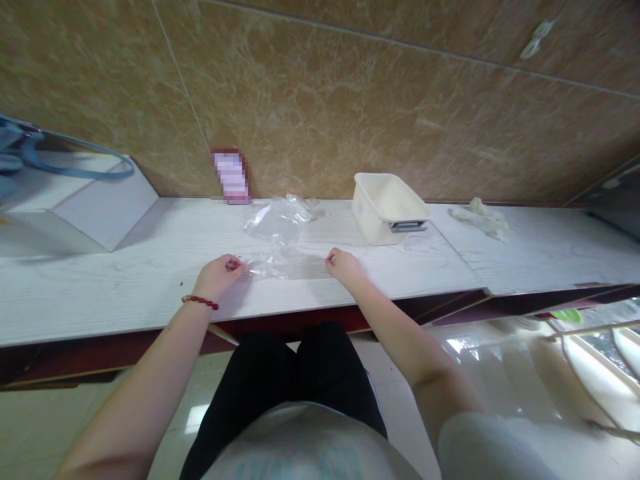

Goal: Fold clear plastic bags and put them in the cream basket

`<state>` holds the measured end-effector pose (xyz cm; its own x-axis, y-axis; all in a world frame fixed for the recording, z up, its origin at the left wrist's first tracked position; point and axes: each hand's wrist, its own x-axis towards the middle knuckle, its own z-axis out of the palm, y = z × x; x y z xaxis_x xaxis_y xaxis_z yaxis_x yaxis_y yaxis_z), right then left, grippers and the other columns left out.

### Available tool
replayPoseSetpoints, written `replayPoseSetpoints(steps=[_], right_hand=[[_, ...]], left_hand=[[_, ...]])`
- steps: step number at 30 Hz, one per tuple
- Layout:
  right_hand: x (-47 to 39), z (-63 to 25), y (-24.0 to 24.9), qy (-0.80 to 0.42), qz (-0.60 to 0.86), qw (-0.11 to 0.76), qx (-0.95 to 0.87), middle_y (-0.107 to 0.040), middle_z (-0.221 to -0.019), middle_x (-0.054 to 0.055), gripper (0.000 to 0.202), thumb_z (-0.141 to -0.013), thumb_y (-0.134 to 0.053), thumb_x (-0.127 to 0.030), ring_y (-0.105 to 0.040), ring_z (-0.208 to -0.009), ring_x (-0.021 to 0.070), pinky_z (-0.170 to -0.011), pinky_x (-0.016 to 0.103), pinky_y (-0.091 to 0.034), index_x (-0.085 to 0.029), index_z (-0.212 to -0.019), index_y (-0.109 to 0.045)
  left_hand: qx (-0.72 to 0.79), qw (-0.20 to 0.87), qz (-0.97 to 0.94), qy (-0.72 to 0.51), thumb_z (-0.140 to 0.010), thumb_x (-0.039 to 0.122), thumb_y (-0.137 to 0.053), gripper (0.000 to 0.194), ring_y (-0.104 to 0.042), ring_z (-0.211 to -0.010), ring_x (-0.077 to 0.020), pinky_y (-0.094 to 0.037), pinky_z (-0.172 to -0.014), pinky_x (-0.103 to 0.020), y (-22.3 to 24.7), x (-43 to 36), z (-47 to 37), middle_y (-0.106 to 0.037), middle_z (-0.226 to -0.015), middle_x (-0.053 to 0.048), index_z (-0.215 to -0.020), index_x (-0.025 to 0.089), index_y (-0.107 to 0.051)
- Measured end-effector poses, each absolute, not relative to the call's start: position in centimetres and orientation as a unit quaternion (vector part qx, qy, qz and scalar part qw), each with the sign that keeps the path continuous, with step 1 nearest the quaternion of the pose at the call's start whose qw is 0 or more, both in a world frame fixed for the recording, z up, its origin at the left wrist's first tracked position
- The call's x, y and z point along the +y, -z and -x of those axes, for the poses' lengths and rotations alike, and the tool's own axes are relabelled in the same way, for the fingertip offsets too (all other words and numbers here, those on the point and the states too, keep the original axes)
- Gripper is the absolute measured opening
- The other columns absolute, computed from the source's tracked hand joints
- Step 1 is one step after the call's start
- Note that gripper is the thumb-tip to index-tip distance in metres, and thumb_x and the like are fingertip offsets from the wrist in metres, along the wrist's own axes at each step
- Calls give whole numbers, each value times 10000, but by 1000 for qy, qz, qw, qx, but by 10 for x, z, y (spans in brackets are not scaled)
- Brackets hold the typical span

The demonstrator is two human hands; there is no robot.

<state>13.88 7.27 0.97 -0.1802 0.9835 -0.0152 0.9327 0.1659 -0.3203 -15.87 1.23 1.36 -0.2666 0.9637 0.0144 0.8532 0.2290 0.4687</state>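
Near the front edge of the white bench [150, 287], the fingers of the left hand [220, 275] are pressed together, pinching one end of a clear plastic film [285, 265], and those of the right hand [346, 265] pinch its other end. Drawn out between the two hands, the film lies low over the bench, its long axis running left to right, roughly along the front edge. Just behind it is a crumpled clear plastic bag [280, 223]; whether the two are joined I cannot tell. A red bracelet [200, 302] circles the left wrist. On the shirt [300, 443] are pale blue letters, too cut off to read. Beyond the right hand stands a cream bin [373, 220] with a grey holder [407, 227] on its front, any writing there too small to make out. Behind the left hand a phone [233, 175] leans upright on the brown wall [325, 113], its screen blurred past reading. Farther right lies a crumpled whitish cloth [483, 217]; far left, a white box [107, 210] sits under a blue strap [85, 172].
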Motion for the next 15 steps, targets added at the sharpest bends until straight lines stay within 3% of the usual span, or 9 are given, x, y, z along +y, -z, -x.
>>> replayPoseSetpoints(steps=[15], right_hand=[[64, -150, -8, -122, 658, 104, -736, -638, -817, 53, 246, -813, -422, -417, -587, -768, 170, -609, 248, -384, -206, -828, -548]], left_hand=[[776, 142, -588, -176, -652, 482, -517, 329, -593, -722, -179, -429, -619, -247, -8, 15, 160, -643, -763, -27, -798, 192, -570]])
